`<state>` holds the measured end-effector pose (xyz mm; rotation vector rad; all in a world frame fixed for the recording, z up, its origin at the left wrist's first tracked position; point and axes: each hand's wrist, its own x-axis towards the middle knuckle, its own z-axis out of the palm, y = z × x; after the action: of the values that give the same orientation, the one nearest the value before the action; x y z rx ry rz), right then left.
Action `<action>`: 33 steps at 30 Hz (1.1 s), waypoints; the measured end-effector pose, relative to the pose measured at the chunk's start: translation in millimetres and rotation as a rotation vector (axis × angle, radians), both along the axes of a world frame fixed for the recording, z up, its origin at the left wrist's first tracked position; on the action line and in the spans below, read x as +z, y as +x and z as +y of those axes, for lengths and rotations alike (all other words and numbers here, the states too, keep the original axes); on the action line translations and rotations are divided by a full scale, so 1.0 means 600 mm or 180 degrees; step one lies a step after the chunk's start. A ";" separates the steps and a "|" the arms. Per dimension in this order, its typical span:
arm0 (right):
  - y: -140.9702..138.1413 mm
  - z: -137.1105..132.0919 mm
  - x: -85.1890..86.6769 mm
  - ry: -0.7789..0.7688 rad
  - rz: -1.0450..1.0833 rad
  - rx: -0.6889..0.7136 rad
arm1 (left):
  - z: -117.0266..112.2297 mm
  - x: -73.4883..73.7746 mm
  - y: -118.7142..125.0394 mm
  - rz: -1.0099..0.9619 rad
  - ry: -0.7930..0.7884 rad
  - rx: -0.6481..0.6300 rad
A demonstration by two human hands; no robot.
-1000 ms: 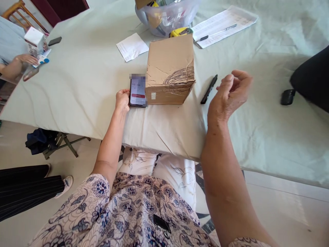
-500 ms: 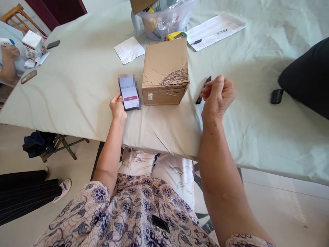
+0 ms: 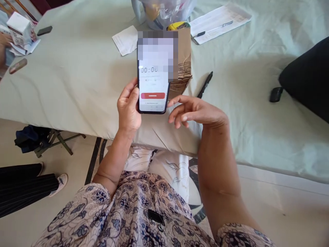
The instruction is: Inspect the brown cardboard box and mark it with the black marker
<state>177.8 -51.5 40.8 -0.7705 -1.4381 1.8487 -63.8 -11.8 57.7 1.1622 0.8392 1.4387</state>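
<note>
A smartphone (image 3: 153, 85) is gripped by its left edge in my left hand (image 3: 129, 108). Its lit screen shows a red button and digits; the upper part is blurred out. Just right of the phone's lower corner is my right hand (image 3: 197, 111), fingers loosely spread and holding nothing. The index fingertip is very close to the phone's edge; whether it touches I cannot tell. Behind the phone stands a cardboard box (image 3: 184, 51) with dark scribbled lines on its corner, mostly hidden. A black marker (image 3: 205, 84) lies on the cloth beyond my right hand.
A yellow tape measure (image 3: 177, 26) and a clear plastic basket (image 3: 169, 13) sit behind the box. Papers with a pen (image 3: 213, 29) lie right of them, a white sheet (image 3: 125, 40) left. A black bag (image 3: 308, 77) is at right. Another person's hand (image 3: 5, 39) shows far left, near a white carton (image 3: 20, 29).
My left hand has brought the phone up and rightward, in front of the box. My right hand has turned and moved left towards the phone, its curled fingers now spread.
</note>
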 end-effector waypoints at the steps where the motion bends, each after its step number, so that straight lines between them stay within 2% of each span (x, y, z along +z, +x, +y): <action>1: -0.004 0.002 0.000 0.0022 -0.0017 0.0093 | -0.005 0.001 0.014 -0.0010 -0.0051 -0.0094; 3: -0.010 0.003 -0.001 0.0120 -0.0011 0.0147 | -0.011 0.000 0.036 -0.0023 -0.0157 -0.0234; 7: -0.018 -0.001 0.002 0.0191 -0.0009 -0.0109 | -0.010 -0.010 0.055 -0.0105 -0.0172 -0.0358; 12: -0.020 -0.005 0.006 0.0240 -0.0143 -0.0356 | -0.004 -0.018 0.057 -0.0092 -0.0116 -0.0349; 20: -0.021 0.000 0.003 0.0222 -0.0249 -0.0335 | -0.004 -0.021 0.052 -0.0250 -0.0216 -0.0424; 24: -0.018 0.004 0.000 0.0100 -0.0245 -0.0249 | 0.003 -0.019 0.033 -0.0319 -0.0222 -0.0297; 28: -0.015 0.003 0.003 0.0041 -0.0353 -0.0221 | 0.016 -0.012 -0.004 -0.0134 -0.0260 0.0028; 31: -0.013 -0.001 0.006 0.0162 -0.0424 -0.0490 | 0.028 -0.011 -0.040 0.0014 -0.0203 0.0323; 33: -0.014 -0.004 0.006 0.0319 -0.0341 -0.0897 | 0.037 -0.014 -0.064 0.0083 -0.0143 0.0486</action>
<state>169.6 -53.8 44.7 -0.9799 -1.3960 1.5314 -102.1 10.1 49.1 1.1046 0.9915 1.5233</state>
